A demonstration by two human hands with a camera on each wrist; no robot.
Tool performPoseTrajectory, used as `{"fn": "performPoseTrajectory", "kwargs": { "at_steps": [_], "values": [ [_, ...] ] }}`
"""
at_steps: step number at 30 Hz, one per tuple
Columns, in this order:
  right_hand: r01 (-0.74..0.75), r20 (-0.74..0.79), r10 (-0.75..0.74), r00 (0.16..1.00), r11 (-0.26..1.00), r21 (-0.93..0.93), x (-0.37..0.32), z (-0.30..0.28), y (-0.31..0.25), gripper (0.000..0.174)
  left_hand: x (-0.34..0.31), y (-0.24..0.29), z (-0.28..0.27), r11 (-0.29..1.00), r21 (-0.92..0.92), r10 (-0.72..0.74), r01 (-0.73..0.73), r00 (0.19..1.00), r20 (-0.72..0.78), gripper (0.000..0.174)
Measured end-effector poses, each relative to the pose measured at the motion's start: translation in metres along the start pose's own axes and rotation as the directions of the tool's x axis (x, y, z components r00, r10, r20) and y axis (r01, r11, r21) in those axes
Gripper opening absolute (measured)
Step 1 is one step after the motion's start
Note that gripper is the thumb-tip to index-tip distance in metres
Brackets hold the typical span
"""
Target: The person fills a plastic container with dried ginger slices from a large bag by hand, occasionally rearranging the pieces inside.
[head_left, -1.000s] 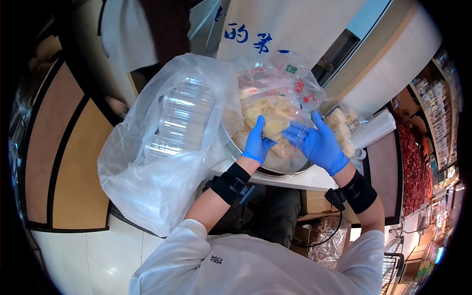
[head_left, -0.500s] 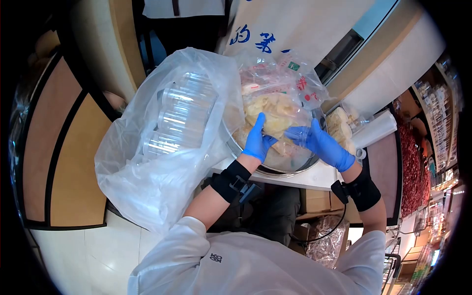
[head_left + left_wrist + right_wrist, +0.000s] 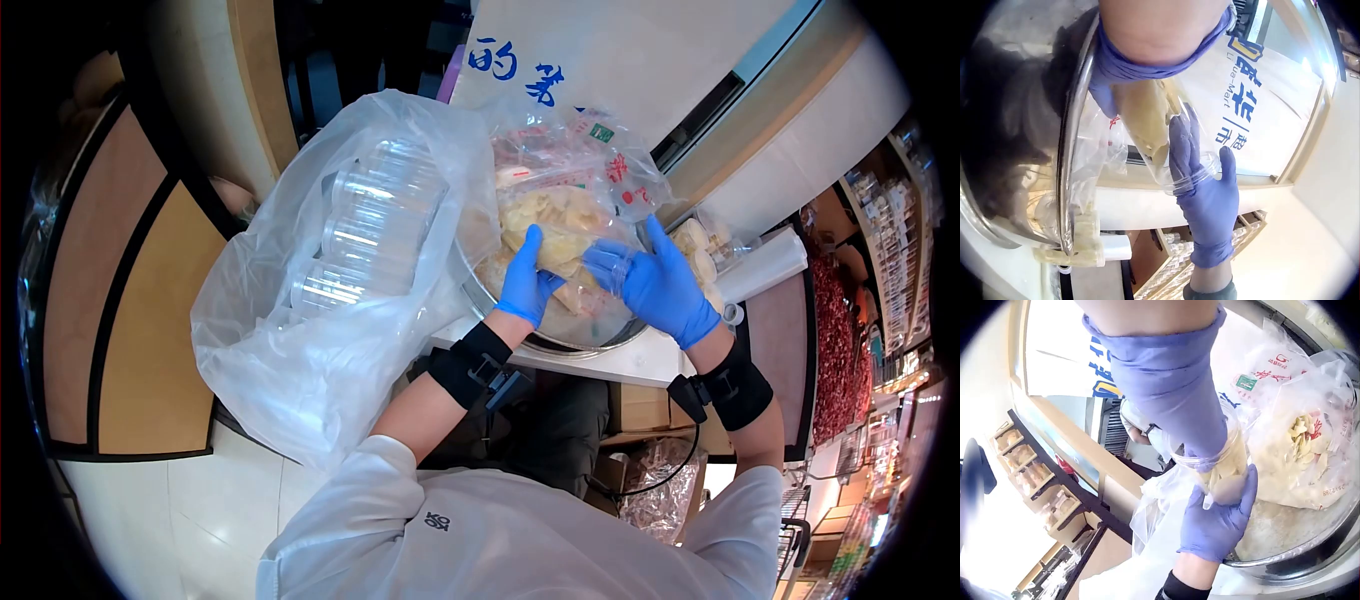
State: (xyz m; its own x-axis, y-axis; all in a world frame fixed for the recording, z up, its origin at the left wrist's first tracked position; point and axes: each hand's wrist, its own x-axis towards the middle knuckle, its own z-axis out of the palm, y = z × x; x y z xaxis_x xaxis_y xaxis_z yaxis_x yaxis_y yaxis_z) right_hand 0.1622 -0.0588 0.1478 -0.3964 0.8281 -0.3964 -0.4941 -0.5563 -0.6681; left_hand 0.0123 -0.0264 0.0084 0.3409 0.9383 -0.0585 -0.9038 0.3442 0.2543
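My left hand (image 3: 528, 285) (image 3: 1213, 528) curls round a clear plastic jar (image 3: 1147, 122) (image 3: 1230, 478) of pale yellow slices, tilted on its side. The straight fingers of my right hand (image 3: 665, 290) (image 3: 1207, 206) are inside the jar's mouth against the slices, its thumb outside. Both hands wear blue gloves. Beneath them is a round steel basin (image 3: 575, 352) (image 3: 1297, 551), with a printed clear bag (image 3: 630, 180) (image 3: 1279, 434) of slices in it. How far the fingertips reach is partly hidden.
Left of the basin, a large translucent bag (image 3: 290, 390) holds stacked clear containers (image 3: 375, 220). Several filled jars (image 3: 695, 250) and a white roll (image 3: 765, 262) lie to the right. A white printed sheet (image 3: 640, 60) stands behind.
My right hand shifted right, then turned back slightly, its fingers staying in the jar's mouth. My left hand keeps its hold. A person at the top has moved out of that spot.
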Motion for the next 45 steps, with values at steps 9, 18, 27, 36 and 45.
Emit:
{"fn": "performPoseTrajectory", "kwargs": {
  "at_steps": [9, 18, 27, 36, 45],
  "values": [
    [-0.121, 0.005, 0.122, 0.993, 0.987, -0.103, 0.001, 0.013, 0.0, 0.07, -0.003, 0.001, 0.004, 1.0, -0.007, 0.0, 0.001, 0.997, 0.078, 0.059],
    [-0.185, 0.076, 0.203, 0.976, 0.962, -0.203, 0.014, -0.002, -0.003, 0.064, -0.005, 0.002, 0.005, 1.0, -0.01, 0.021, -0.021, 0.999, 0.049, 0.054],
    [-0.118, 0.0, 0.122, 0.993, 0.956, -0.267, 0.006, -0.022, -0.03, 0.062, 0.0, 0.01, 0.001, 0.983, 0.14, -0.109, 0.118, 0.991, -0.072, 0.058],
    [-0.063, 0.113, 0.116, 0.987, 0.918, -0.391, 0.0, -0.007, -0.021, 0.061, 0.005, 0.021, 0.009, 0.903, 0.394, -0.155, 0.172, 0.985, -0.076, 0.052],
    [-0.128, 0.137, 0.215, 0.967, 0.874, -0.469, -0.01, 0.016, -0.022, 0.064, 0.003, 0.027, 0.013, 0.876, 0.449, -0.153, 0.177, 0.984, -0.089, 0.046]
  ]
}}
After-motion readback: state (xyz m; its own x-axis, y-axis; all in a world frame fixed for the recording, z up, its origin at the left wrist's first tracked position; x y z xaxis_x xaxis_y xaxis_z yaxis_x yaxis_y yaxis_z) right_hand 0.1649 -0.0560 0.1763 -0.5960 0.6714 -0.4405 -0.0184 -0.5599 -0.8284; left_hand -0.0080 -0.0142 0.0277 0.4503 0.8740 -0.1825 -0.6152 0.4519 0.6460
